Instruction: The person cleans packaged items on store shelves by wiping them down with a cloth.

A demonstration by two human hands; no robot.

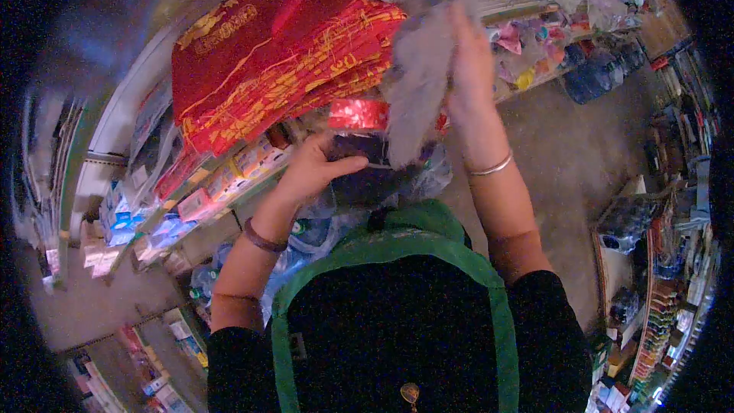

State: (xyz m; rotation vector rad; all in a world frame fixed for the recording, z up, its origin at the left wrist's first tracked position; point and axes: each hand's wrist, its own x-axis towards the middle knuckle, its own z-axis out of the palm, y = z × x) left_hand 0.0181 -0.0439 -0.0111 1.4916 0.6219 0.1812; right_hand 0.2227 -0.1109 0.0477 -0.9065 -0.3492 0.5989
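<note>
Grey cloth [422,80], lengthwise, is slanting: its upper end is leaning away from the wearer and slightly right, its lower end is pointing back toward the green apron [386,248]. It is hanging just right of the red-and-gold stack [287,57], its lower part covering some of a dark packet [363,145].

Count: one grey cloth, one dark packet, one glossy red strip [358,113] showing just beyond the packet, one stack whose layers are overlapping too closely to number. Two hands; each wrist is wearing one band, silvery on the right, dark on the left.

Look: cloth is showing plain grey, soft-edged, longer than wide, blurring so much that weave and folds are staying unreadable.

Right hand [472,69] is lying along the cloth's right side, fingers pointing up and blurring; cannot tell whether it is gripping. Left hand [317,168] is clamping the dark packet, thumb resting across its near side, fingers mostly hiding.
</note>
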